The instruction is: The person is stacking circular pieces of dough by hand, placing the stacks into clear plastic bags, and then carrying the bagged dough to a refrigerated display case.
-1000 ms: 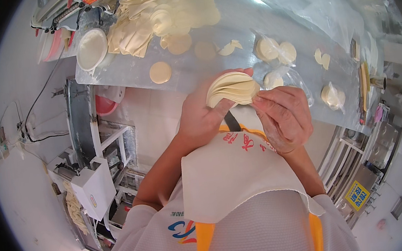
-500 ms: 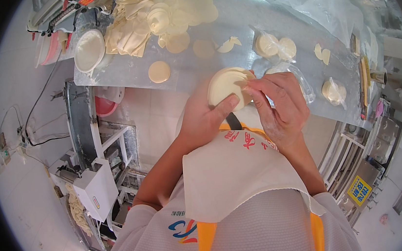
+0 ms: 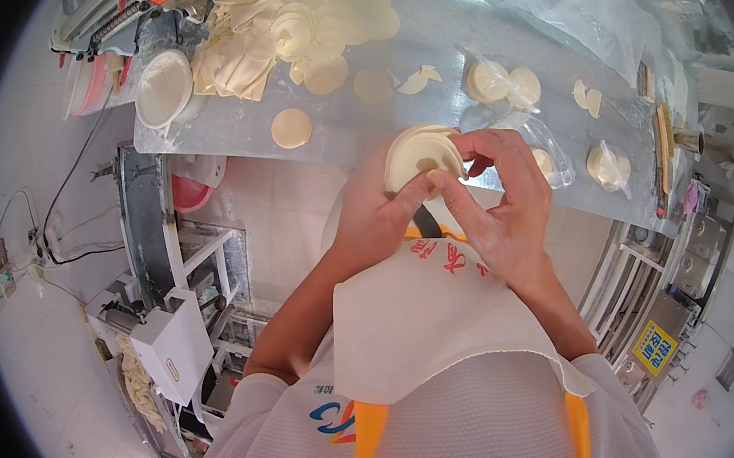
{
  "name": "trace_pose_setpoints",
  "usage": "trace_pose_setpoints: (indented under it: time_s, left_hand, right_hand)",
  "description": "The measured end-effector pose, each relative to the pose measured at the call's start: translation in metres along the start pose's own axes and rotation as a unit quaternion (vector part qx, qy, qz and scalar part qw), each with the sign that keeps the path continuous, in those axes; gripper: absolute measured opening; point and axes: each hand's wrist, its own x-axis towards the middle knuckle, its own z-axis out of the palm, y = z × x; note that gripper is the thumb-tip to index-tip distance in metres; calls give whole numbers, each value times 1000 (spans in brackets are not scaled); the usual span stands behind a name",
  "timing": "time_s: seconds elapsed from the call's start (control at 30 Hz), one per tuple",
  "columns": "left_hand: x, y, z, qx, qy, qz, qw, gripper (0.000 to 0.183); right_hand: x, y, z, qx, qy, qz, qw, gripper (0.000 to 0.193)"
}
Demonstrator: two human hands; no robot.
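Note:
A stack of round, pale dough wrappers (image 3: 408, 155) is held up in front of my body, just off the table's near edge. My left hand (image 3: 374, 210) is closed round the stack's left side, its thumb lying on top. With thumb and fingers my right hand (image 3: 507, 201) grips the right edge of the stack; the wrappers look slightly bent there. Past the stack, a single round wrapper (image 3: 291, 128) lies on the metal table (image 3: 223, 132). Right of my right hand, a clear plastic bag (image 3: 558, 151) partly covers another round stack.
At the back left lie a heap of dough sheets (image 3: 233, 60) and a white bowl of flour (image 3: 163, 89). Bagged wrapper stacks (image 3: 502, 85) (image 3: 608, 168) sit on the right half. A brush (image 3: 666, 135) rests by the right edge. A white machine (image 3: 173, 343) stands lower left.
My right hand has shifted from the stack's upper right edge down toward my left thumb, its thumb now lower on the wrappers. The stack stays in my left hand, nearly in place.

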Motion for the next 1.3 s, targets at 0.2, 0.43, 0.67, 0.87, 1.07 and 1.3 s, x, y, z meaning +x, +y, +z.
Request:
trace_pose_setpoints:
  time_s: [0.2,0.43,0.67,0.87,1.07,1.3]
  left_hand:
    - [-6,1,-5,-18,-28,-52,998,45]
    - [-9,-17,-13,-128,-46,-75,988,61]
    - [-6,-12,-16,-170,-110,-100,974,66]
    - [-9,4,-7,-256,-73,-191,945,54]
    - [11,13,-4,-296,6,-243,924,57]
    - [28,3,-17,-118,-62,-231,964,52]
  right_hand:
    - [-5,13,-2,68,-87,4,994,27]
    - [-2,16,-5,152,-88,158,972,17]
    - [6,24,7,-11,-26,29,999,15]
    - [15,52,15,-16,-11,36,999,26]
    - [13,75,16,287,-182,381,860,51]
    - [18,70,8,230,-222,287,903,33]
